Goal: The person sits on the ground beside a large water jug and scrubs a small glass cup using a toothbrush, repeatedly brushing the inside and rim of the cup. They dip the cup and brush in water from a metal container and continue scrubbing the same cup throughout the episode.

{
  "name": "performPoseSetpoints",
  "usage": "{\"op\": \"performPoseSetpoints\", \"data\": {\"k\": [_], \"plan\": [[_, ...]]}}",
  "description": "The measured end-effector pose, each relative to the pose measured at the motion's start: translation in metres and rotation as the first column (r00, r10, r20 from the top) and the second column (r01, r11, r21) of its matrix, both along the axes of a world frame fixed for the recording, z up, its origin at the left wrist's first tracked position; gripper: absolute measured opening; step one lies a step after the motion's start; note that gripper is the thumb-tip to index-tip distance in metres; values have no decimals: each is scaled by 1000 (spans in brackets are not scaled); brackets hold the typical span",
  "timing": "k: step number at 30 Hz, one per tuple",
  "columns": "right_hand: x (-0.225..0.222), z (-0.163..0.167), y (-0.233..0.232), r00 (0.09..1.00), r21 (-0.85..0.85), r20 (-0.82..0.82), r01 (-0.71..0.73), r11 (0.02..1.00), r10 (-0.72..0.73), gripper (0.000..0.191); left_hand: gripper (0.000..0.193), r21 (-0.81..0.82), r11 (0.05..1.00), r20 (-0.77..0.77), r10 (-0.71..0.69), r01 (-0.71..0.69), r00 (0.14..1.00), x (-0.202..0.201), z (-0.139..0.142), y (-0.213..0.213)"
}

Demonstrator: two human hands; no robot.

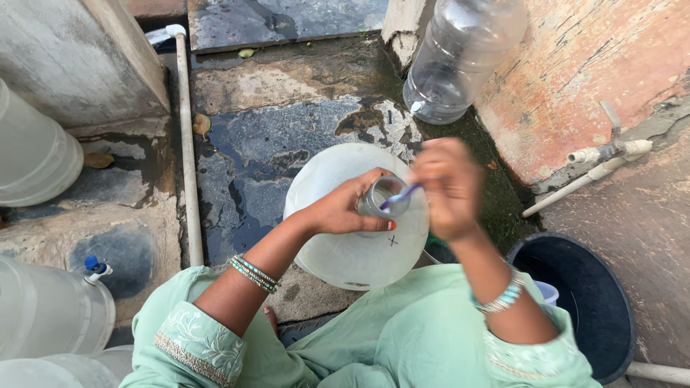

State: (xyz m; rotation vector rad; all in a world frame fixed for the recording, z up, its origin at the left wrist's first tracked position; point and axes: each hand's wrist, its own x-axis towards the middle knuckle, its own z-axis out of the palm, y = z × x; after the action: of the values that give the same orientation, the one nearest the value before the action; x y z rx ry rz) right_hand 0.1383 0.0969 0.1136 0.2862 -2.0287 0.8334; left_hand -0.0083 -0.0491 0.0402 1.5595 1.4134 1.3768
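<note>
A large cloudy-white water jug (338, 244) stands upright on the wet stone floor, seen from above. My left hand (345, 208) grips its narrow neck and mouth (384, 195). My right hand (449, 188), blurred by motion, holds a thin purple-handled stick, perhaps a brush (399, 196), whose tip is inside the jug's mouth. Both wrists wear bangles, and pale green sleeves and clothing fill the bottom of the view.
A clear empty water jug (460, 57) leans against the reddish wall. Other translucent jugs stand at left (36, 154), one with a blue tap (50, 305). A black bucket (596, 302) sits at right. White pipes (188, 165) run along the floor and wall (589, 169).
</note>
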Motion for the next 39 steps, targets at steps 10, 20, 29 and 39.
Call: {"op": "performPoseSetpoints", "data": {"k": [10,20,29,39], "plan": [[10,2,-4,1000,6,-16,10,1000,-10,41,65,-27,1000,-8,16,-16,1000,0,-1,-1],[24,21,-5,999,-77,-40,-13,997,10,45,67,-34,999,9,3,-3,1000,-3,-2,0],[-3,-2,-13,982,145,186,-53,988,26,42,63,-37,999,32,-4,5,999,0,0,-1],[46,42,-17,998,-28,22,60,998,-59,54,64,-38,999,14,-7,8,1000,0,6,-4]]}}
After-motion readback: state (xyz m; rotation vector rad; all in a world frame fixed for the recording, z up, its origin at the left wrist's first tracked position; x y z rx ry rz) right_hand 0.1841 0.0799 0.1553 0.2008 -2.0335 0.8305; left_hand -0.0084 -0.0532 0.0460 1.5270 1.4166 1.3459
